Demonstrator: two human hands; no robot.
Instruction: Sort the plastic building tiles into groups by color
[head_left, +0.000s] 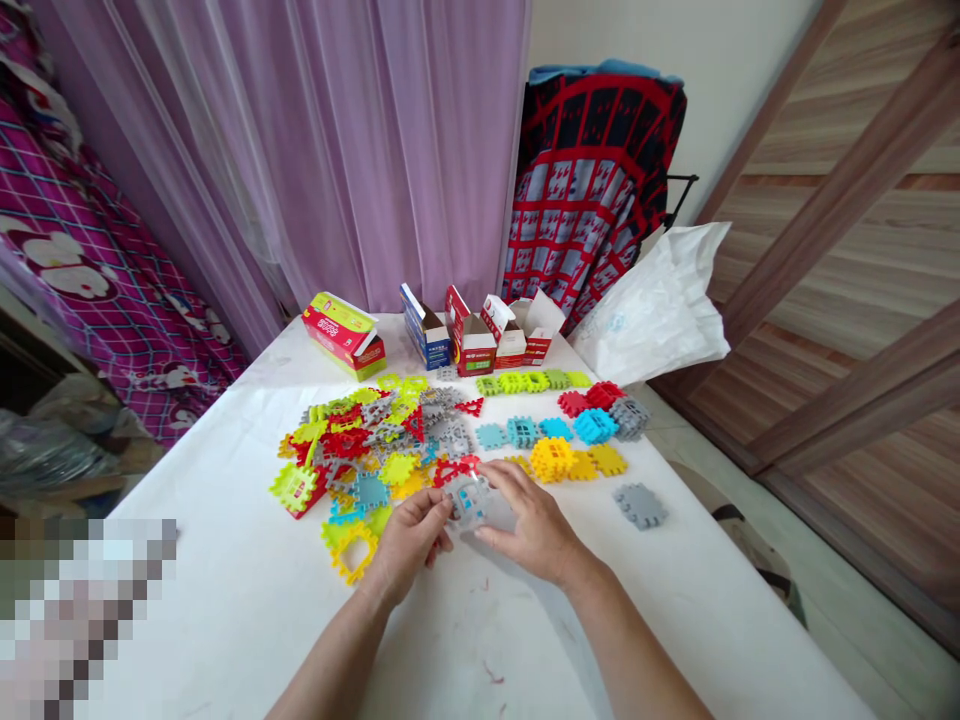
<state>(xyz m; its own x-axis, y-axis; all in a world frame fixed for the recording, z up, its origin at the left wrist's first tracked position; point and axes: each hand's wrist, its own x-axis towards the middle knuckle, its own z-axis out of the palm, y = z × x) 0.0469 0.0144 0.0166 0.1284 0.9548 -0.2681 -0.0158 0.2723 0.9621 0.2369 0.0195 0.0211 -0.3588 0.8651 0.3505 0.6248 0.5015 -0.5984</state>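
Between my two hands, low over the front of the pile, is a grey interlocking plastic tile (469,503) with openings and bits of blue showing in it. My left hand (417,528) pinches its left edge between thumb and fingers. My right hand (529,520) is at the tile's other side, thumb and fingers spread apart; whether the fingertips touch it I cannot tell. Left of my hands lies a heap of mixed tiles, with a yellow ring-shaped tile (352,553) and a pale blue tile (370,490) nearest. Yellow tiles (552,459) sit just beyond my right hand.
Sorted rows hold lime tiles (534,382), blue tiles (523,432), red tiles (604,393) and grey tiles (629,417). A lone grey tile (640,506) lies right. Small open boxes (474,345) and a red-yellow box (343,335) stand behind. A white bag (651,315) hangs at the right edge.
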